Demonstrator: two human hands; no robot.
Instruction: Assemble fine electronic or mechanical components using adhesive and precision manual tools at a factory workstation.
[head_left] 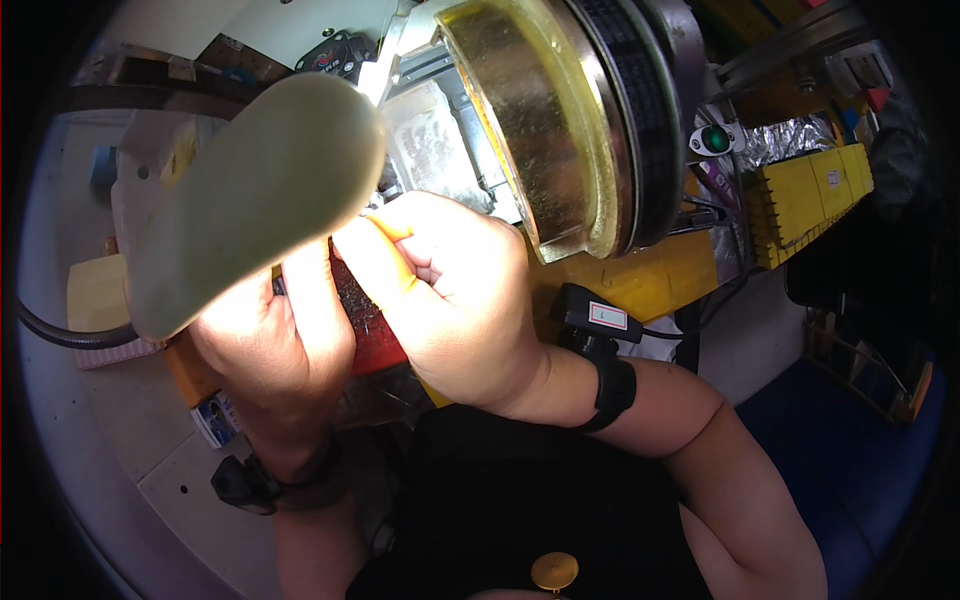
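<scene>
My left hand [285, 335] and my right hand [450, 295] meet in the bright light, thumbs and fingers pinched close together. A tiny shiny piece [375, 203] shows at the right fingertips, too small and overlit to name. What the left fingers hold, if anything, is hidden behind a pale green, rounded lamp-like shade [265, 200]. Beneath the hands lies a red surface [375, 345] strewn with dark bits. Just beyond the fingers rests a clear, whitish plastic packet [430, 140].
A big round yellowish glass-like drum [545, 130] with a metal rim looms beyond my right hand. Yellow toothed blocks [815, 200] stand at the right. Each wrist wears a black strap, the right one bearing a black box [590, 310] with a cable.
</scene>
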